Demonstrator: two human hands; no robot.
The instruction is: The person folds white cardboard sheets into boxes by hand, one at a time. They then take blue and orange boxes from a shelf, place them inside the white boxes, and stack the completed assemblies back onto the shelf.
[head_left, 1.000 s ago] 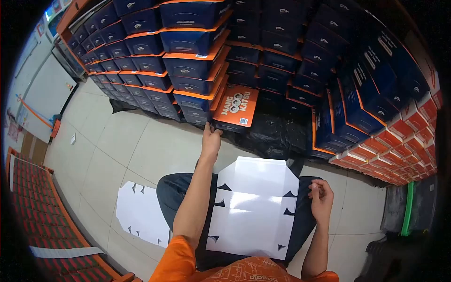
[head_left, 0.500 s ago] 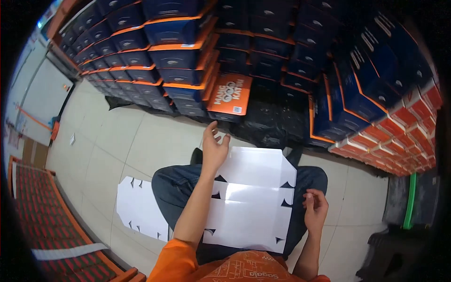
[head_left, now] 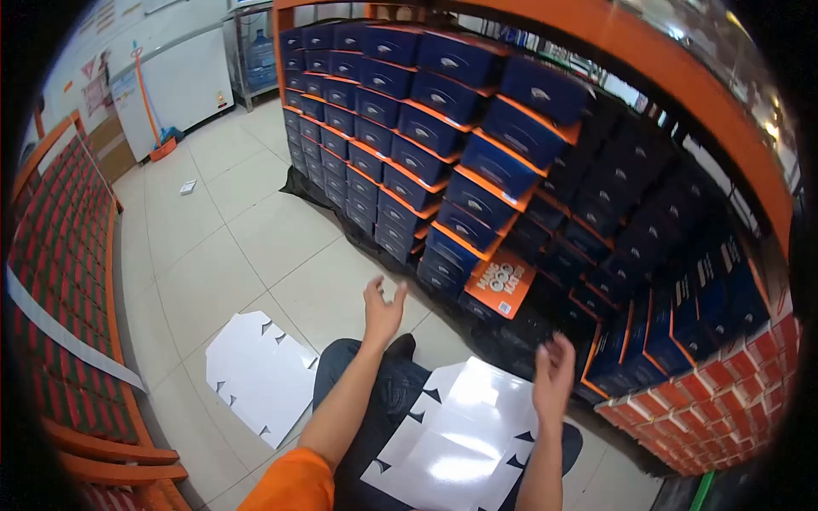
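1. Lying across the person's lap is a white card [head_left: 460, 434], its glossy face up, with dark cut-outs showing along its edges and bright light reflecting off it.
2. The left hand [head_left: 383, 311] is raised beyond the left knee, thumb and fingers spread, nothing in them.
3. The right hand [head_left: 554, 376] is up by the card's right edge, fingers loosely bent and parted, gripping nothing visible; whether it touches the card, I cannot tell.
4. A second white card [head_left: 260, 375] lies flat on the tiled floor [head_left: 230, 272], just beside the left leg, with similar notches.
5. Ahead stand stacks of dark blue boxes [head_left: 409, 136] with orange edges, above black plastic [head_left: 503, 341] on the floor.
6. An orange lid [head_left: 500, 285] with white lettering faces up at a low spot beside those stacks.
7. To the right are red and white boxes [head_left: 699, 409], piled close together.
8. Far left, a white freezer [head_left: 183, 81] stands behind an orange dustpan [head_left: 166, 149].
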